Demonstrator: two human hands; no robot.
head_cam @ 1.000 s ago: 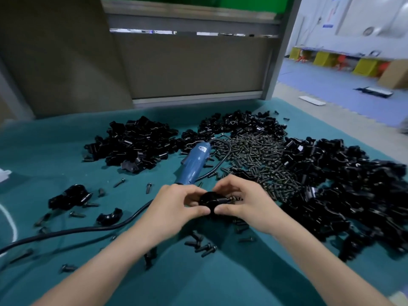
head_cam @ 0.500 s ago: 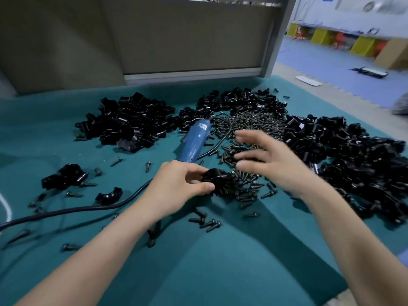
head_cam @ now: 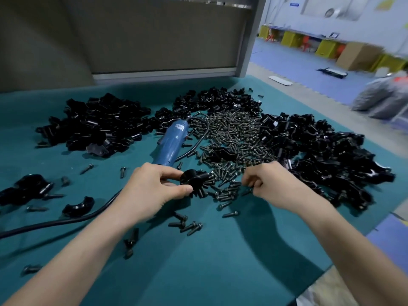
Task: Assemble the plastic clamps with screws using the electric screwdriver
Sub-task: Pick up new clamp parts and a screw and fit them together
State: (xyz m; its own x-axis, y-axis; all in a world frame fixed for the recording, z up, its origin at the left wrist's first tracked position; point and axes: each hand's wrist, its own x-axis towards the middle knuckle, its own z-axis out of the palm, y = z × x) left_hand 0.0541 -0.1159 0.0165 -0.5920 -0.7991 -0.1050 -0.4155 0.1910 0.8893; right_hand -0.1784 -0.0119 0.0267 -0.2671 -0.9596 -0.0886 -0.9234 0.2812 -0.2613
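Note:
My left hand (head_cam: pixel 154 191) grips a black plastic clamp (head_cam: pixel 193 181) just above the teal table cover, at the near edge of the screw pile (head_cam: pixel 231 138). My right hand (head_cam: pixel 271 184) hovers to the right of the clamp with its fingers curled over the edge of the pile; a dark screw seems pinched at the fingertips, but it is mostly hidden. The blue electric screwdriver (head_cam: pixel 172 142) lies on the cover just behind my left hand, its black cable (head_cam: pixel 66 221) running off to the left.
Heaps of black clamp halves lie at the back left (head_cam: pixel 92 124), back middle (head_cam: pixel 216 100) and right (head_cam: pixel 326 151). A few clamp pieces (head_cam: pixel 26 191) and loose screws (head_cam: pixel 187 226) are scattered on the teal cover (head_cam: pixel 198 272). A grey partition (head_cam: pixel 154 40) stands behind.
My right hand came off the clamp, reached open over the screw pile, then curled and drew back toward the clamp. My left hand kept holding the clamp.

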